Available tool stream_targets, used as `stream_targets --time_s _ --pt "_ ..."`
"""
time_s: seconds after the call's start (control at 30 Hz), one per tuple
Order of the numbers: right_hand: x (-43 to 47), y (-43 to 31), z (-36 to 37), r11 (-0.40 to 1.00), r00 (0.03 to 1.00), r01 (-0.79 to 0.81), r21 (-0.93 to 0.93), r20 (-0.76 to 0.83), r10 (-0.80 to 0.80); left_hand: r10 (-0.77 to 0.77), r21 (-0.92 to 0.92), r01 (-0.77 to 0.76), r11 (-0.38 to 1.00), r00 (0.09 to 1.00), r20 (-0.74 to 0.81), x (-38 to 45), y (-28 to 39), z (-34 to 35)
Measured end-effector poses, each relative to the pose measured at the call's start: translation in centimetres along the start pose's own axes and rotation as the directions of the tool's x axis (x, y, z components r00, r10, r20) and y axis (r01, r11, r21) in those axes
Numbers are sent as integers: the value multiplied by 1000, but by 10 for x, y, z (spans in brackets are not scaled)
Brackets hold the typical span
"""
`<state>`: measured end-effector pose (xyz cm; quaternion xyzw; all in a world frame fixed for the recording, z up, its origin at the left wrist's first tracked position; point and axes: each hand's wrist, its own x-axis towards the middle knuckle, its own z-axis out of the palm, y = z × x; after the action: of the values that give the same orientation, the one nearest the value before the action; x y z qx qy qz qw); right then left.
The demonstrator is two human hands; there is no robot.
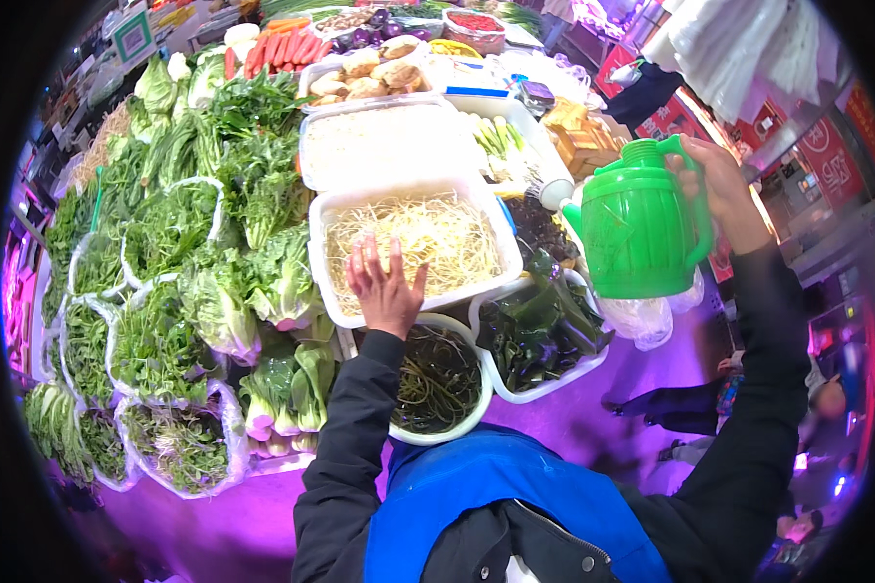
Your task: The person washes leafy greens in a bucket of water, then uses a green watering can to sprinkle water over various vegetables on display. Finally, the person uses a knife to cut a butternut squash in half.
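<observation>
My left hand (388,289) lies with fingers spread over the near edge of a white plastic tub (511,271) of bean sprouts (445,244), its fingertips at the sprouts. To the right, my right hand (718,178) is closed around the handle of a green plastic watering can (631,229). The can is raised beside the tub, with its pale round spout head (555,195) pointing left near the tub's upper right corner. Whether water comes out cannot be seen.
Leafy greens (168,240) cover the left side. Nearest me stand a round tub (485,386) of dark strands and a container of kelp (543,328). Potatoes (368,76), carrots and scallions (497,135) lie farther back. Plastic bags (747,51) hang upper right. Other people are at the right.
</observation>
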<state>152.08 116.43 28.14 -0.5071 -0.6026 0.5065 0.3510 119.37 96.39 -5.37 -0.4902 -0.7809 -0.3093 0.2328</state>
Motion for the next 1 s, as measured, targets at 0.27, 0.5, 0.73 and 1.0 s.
stream_targets --time_s 0.27,0.5,0.73,1.0 --pt "73 -19 45 997 996 -37 67 83 31 -21 -72 21 997 1000 2 3 1 -6" --pt "173 -45 86 989 998 2 -145 -59 -11 -52 -66 53 996 998 20 4 5 -9" --pt "278 -65 105 950 977 211 -231 23 -211 -98 -23 99 995 995 34 6 9 -11" --pt "362 -72 132 869 904 427 -249 104 -414 -135 64 132 989 990 47 10 14 -13"
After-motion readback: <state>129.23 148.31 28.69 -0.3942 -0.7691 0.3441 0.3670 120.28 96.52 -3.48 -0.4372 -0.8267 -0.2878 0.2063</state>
